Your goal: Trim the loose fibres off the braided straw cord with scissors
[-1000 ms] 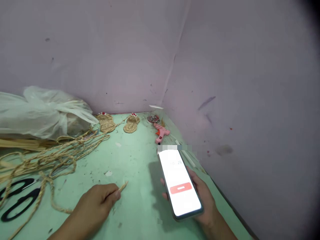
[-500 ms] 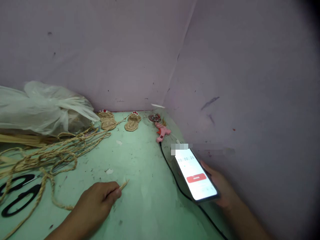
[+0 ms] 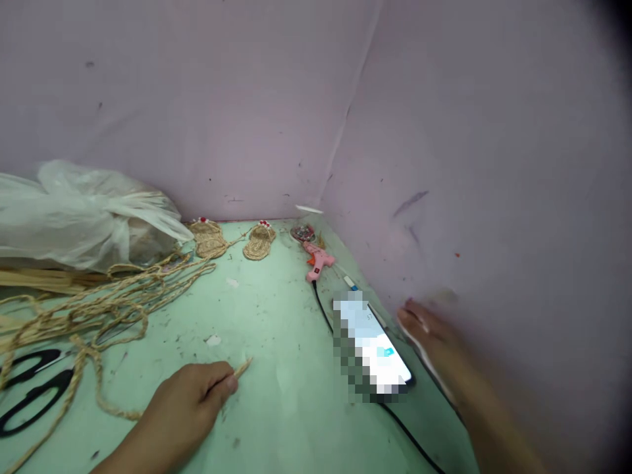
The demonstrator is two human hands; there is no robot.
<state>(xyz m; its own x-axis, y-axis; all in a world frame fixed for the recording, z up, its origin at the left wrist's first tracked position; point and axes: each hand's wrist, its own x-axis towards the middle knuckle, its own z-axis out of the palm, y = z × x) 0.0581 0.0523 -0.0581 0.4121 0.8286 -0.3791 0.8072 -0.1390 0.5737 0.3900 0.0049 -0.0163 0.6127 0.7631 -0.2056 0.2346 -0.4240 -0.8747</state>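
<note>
My left hand is closed, thumb against fingers, on a braided straw rope. The short rope end pokes out past the thumb, and the rest runs back under the wrist to the left. My right hand is off to the right by the wall, its fingers stretched out and somewhat blurred, with nothing seen in it. Just left of it lies a phone, lit screen up and partly pixelated. The phone and the right hand are apart.
Black-handled scissors lie at left, near rope coils and a white plastic bag. Two small woven slippers sit at the back wall. A pink glue gun trails a black cord passing under the phone.
My right hand has let go of the phone, which now lies on the table, and moved back toward the wall. The phone's screen display has changed. My left hand keeps its grip.
</note>
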